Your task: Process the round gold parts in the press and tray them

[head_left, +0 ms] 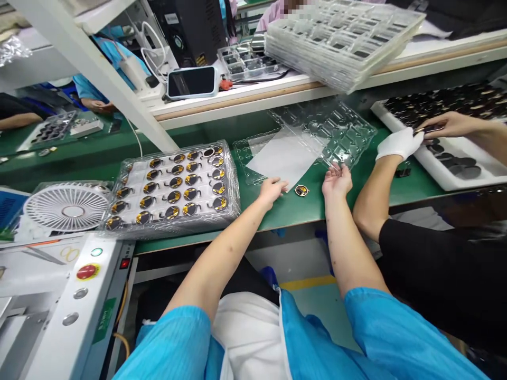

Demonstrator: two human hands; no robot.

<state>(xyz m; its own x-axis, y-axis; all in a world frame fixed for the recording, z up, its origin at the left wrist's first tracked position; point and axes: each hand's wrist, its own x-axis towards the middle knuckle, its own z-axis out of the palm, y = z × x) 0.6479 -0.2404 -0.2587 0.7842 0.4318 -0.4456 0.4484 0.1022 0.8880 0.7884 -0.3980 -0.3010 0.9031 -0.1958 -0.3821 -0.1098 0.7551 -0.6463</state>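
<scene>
My left hand [273,191] is at the near edge of a white paper sheet [279,161], fingers curled and closed at its corner. The sheet lies partly over a clear plastic tray [242,168] on the green bench. My right hand [337,180], palm turned up, grips the near edge of another clear plastic tray [348,132], which is raised and tilted above the bench. Between my hands lies a small round part [301,190] with a gold-coloured rim. Left of my left hand, a stack of clear trays [233,198] holds rows of round black-and-yellow parts with short dark tails.
At right, a co-worker's white-gloved hand [400,145] and bare hand [447,126] hold a small part over a white foam box [443,177] of dark discs. A shelf above bears a phone [193,83] and stacked trays [336,47]. A white fan [67,207] stands left.
</scene>
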